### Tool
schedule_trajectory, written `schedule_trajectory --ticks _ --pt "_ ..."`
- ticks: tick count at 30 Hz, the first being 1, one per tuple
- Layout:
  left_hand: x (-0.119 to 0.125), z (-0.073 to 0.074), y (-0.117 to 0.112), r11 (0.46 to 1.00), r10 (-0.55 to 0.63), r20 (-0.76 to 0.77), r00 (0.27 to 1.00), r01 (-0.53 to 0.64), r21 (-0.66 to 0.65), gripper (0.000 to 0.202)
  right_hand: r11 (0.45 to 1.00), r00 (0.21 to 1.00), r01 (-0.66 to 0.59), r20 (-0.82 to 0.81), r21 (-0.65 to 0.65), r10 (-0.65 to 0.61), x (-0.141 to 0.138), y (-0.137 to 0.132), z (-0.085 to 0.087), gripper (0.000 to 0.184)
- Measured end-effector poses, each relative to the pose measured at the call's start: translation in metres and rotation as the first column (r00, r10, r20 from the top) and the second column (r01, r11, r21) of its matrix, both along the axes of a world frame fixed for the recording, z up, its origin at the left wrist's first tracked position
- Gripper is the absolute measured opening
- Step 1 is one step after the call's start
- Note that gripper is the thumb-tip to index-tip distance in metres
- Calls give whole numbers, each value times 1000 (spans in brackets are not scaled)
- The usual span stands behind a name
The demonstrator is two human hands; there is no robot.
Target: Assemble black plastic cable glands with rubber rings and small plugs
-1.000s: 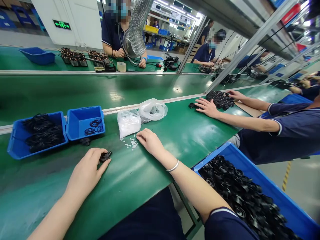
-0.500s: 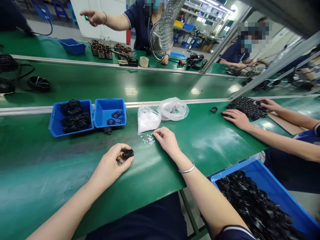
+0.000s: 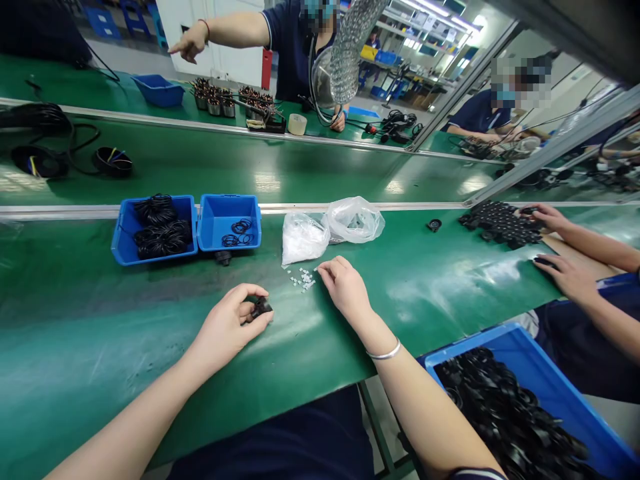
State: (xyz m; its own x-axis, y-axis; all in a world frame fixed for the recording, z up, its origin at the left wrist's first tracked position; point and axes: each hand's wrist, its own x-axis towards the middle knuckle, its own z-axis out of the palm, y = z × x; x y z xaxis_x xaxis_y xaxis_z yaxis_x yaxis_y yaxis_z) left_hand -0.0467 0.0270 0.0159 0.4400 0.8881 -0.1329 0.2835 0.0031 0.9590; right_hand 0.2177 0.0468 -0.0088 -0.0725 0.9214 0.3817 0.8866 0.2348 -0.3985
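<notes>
My left hand (image 3: pixel 227 328) rests on the green bench (image 3: pixel 75 320) with its fingers curled round a small black plastic part (image 3: pixel 261 307). My right hand (image 3: pixel 346 288) lies a little to the right, fingertips pinched together at a scatter of tiny white pieces (image 3: pixel 304 279); what the fingers hold is too small to see. Just beyond stand a white bag of small parts (image 3: pixel 301 237) and a clear plastic bag (image 3: pixel 355 219). A lone black part (image 3: pixel 223 257) sits in front of the blue bins.
Two small blue bins hold black rings: a full one (image 3: pixel 154 229) and a nearly bare one (image 3: pixel 231 222). A large blue crate of black parts (image 3: pixel 515 407) is at my lower right. A co-worker's hands (image 3: pixel 567 275) work by a pile of black parts (image 3: pixel 500 221). Another person points across the belt (image 3: pixel 200 163).
My left hand has curled tighter round the black part and turned it. My right fingers stay at the white pieces. The co-worker's near hand pulled back from the black pile.
</notes>
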Motion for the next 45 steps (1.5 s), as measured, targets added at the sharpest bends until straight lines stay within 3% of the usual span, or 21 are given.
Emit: schedule_trajectory --ticks 3,6,8,11,14,19,21,23,25,27,30,35,40,45 --pt "3 2 -2 967 1 209 978 52 -248 29 997 987 -33 162 69 21 0 -17 -1 23" --pt "7 2 -5 955 -18 192 981 74 -289 30 998 984 -37 173 47 28 1 -25 -6 24" --pt "8 1 -7 972 -38 118 992 64 -228 30 1000 991 -23 133 21 20 1 -26 -7 22" --pt "8 -2 -8 999 -43 -49 998 41 -33 27 1000 997 -5 77 -7 6 2 -24 -8 19" --pt "7 -2 -8 989 -37 -210 977 66 136 26 1000 999 -2 38 -16 2 2 -23 -9 17" --pt "6 0 -8 971 -31 -290 956 98 217 26 1000 1000 -12 -3 -13 12 1 -23 -9 16" --pt "7 1 -7 990 -49 -237 970 79 118 27 1000 1000 -12 -22 -12 12 1 -24 -9 16" --pt "7 2 -6 994 -73 -77 994 66 -90 29 1000 998 -11 -63 -15 10 3 -26 -8 15" --pt "7 5 -7 954 -51 143 988 91 -287 26 999 993 -15 -121 -32 11 5 -29 -7 13" --pt "7 8 -8 917 -8 298 954 126 -379 20 998 986 -22 -164 -60 12 7 -32 -6 13" --pt "7 11 -11 896 26 365 931 140 -422 13 996 988 -25 -153 -83 12 8 -36 -5 14" --pt "12 13 -15 876 -15 360 933 186 -445 9 998 997 -27 -74 -63 23 5 -36 -6 17" --pt "15 16 -16 844 -53 330 942 219 -490 40 997 998 -24 -64 -77 19 5 -35 -5 17" --pt "15 14 -18 856 -95 321 942 242 -457 30 994 995 -15 -97 -107 5 5 -35 -6 16"
